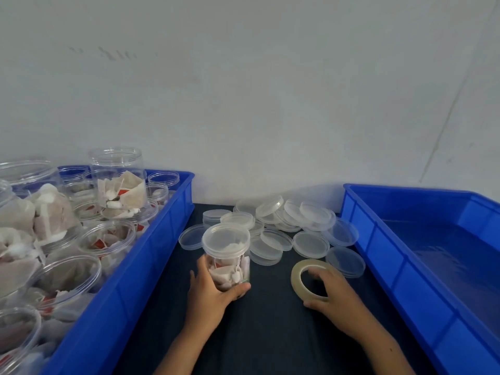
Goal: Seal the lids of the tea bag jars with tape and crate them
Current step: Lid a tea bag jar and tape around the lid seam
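Note:
A clear jar of tea bags [227,255] with a translucent lid on top stands upright on the dark table [265,334]. My left hand [213,290] grips its lower part, thumb across the front. To the right, a roll of clear tape [307,277] lies flat on the table. My right hand [332,290] holds the roll, with fingers in its hole and the thumb against its near outer rim.
A blue crate [151,247] at the left is full of open jars of tea bags [116,185]. An empty blue crate [405,253] stands at the right. Several loose translucent lids [284,226] lie heaped at the back of the table, against the white wall.

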A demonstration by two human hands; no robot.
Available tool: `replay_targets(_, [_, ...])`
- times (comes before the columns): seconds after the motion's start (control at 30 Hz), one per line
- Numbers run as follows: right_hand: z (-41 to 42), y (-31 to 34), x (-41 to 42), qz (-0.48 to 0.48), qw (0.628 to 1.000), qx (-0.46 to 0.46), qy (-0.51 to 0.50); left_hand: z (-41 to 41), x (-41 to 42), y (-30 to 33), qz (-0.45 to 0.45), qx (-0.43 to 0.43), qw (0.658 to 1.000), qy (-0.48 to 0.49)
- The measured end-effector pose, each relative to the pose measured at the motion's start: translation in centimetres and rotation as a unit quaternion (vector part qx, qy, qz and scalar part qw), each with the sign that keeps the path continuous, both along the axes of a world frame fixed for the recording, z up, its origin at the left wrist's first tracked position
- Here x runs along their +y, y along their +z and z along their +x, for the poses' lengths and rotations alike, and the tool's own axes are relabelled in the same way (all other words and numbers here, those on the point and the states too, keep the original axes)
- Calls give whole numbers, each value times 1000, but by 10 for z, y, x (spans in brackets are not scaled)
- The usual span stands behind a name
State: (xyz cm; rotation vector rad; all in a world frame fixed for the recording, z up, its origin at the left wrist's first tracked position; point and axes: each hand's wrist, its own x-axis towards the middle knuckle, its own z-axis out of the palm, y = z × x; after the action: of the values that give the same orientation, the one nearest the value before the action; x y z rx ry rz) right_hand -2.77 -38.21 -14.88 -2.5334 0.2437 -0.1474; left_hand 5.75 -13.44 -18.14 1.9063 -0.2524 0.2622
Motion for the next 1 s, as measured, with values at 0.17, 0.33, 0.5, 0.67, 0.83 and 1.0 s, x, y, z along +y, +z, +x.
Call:
replay_targets(0.17, [-2, 1, 6, -70, 997, 8, -19, -5, -3, 1, -6, -19, 1000, 5])
replay_targets(0.33, [-7, 3, 25, 129, 988, -79, -26, -22, -3, 26, 50, -313, 933, 171])
replay_targets(0.5, [-6, 8, 59, 260, 959, -110, 25, -39, -24, 26, 171, -407, 897, -37])
replay_targets(0.67, [-8, 6, 80, 275, 951, -101, 103, -41, -31, 22, 121, -285, 943, -120])
replay_targets(0.83, [-8, 2, 84, 246, 954, -115, 126, -37, -26, 18, 62, -238, 962, -122])
replay_targets(1.0, [-8, 2, 85, 171, 967, -113, 153, -34, -29, 17, 32, -224, 967, -114])
